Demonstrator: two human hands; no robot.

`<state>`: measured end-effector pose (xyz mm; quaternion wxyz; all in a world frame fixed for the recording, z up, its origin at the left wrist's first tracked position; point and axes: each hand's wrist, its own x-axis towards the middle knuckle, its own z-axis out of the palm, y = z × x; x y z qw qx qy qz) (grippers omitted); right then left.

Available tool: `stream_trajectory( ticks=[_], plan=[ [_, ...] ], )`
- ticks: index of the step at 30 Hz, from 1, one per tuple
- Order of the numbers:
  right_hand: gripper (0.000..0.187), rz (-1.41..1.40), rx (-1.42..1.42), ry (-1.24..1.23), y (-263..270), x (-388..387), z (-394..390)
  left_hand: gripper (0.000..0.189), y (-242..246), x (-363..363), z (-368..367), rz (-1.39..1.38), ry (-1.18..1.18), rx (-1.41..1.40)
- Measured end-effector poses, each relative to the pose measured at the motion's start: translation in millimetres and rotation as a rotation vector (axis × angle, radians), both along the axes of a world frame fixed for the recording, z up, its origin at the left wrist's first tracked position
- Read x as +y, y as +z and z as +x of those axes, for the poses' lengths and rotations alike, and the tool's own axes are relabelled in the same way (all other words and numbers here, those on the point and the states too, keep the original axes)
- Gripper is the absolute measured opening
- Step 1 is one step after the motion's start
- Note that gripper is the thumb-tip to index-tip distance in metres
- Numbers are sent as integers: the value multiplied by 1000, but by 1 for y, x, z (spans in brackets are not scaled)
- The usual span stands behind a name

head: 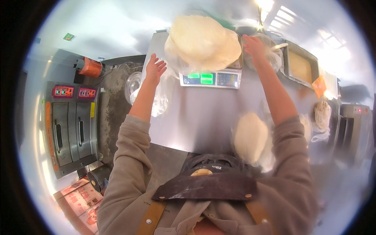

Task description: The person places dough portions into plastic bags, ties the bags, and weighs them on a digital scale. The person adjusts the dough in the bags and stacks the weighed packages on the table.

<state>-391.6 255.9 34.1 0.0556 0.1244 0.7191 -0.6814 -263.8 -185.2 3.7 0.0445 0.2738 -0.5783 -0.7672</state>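
A large pale mass of dough (199, 41), with clear plastic film under and around it, rests on a digital weighing scale (211, 79) with lit green displays. To the left of the dough is my left hand (155, 69), its fingers spread and holding nothing. My right hand (255, 48) reaches past the scale's right side, close to the dough's edge and in front of a clear plastic bag (271, 58); its fingers are apart, with nothing in them. A second, smaller piece of dough (251, 136) in plastic lies near the table's front, beside my right forearm.
Crumpled plastic film (161, 101) and a clear round container (133, 83) are at the table's left. A metal tray (300, 66) with pale contents stands back right, near an orange scraper-like piece (319, 86). A deck oven (72, 129) stands on the left; bagged food (322, 114) lies right.
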Motion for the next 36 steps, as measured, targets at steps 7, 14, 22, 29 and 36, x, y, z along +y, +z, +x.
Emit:
stream_trajectory(
  ticks=[7,14,22,29,36],
  plan=[
    [68,312,-6,323,3,-87,-102,75,-27,8,-64,149,-155,-3],
    [84,400,-191,446,2,-124,-130,60,-23,45,-76,191,-96,9],
    [94,133,-78,321,17,-155,-33,53,-18,53,-42,135,-205,404],
    [85,146,-1,273,41,-188,85,57,-24,46,64,508,-67,171],
    [98,146,-77,624,12,-195,234,59,-33,58,271,283,-65,-79]
  ],
)
